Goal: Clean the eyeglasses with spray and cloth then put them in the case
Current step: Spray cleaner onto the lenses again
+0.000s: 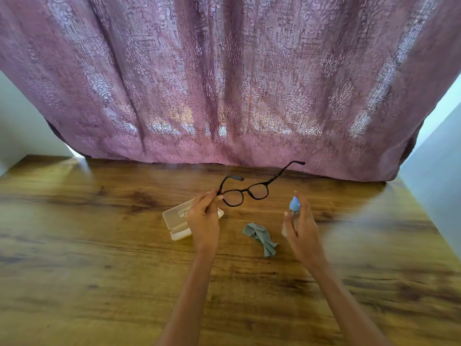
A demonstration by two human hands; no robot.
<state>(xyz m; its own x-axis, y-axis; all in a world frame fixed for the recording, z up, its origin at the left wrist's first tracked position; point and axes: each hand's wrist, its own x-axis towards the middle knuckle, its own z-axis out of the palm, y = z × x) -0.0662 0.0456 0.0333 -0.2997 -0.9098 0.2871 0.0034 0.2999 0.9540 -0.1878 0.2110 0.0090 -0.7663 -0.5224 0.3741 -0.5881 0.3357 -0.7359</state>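
Note:
Black-framed eyeglasses [249,192] with both temples unfolded hang above the wooden table [99,245]. My left hand [203,218] pinches them at the left hinge. My right hand [300,226] grips a small clear spray bottle with a blue nozzle [294,204], held upright to the right of the lenses. A crumpled grey cleaning cloth [260,238] lies on the table between my hands. The translucent case [174,218] lies open under my left hand, partly hidden by it.
A mauve patterned curtain [224,83] hangs along the table's far edge, right behind the glasses. Pale walls show at both sides.

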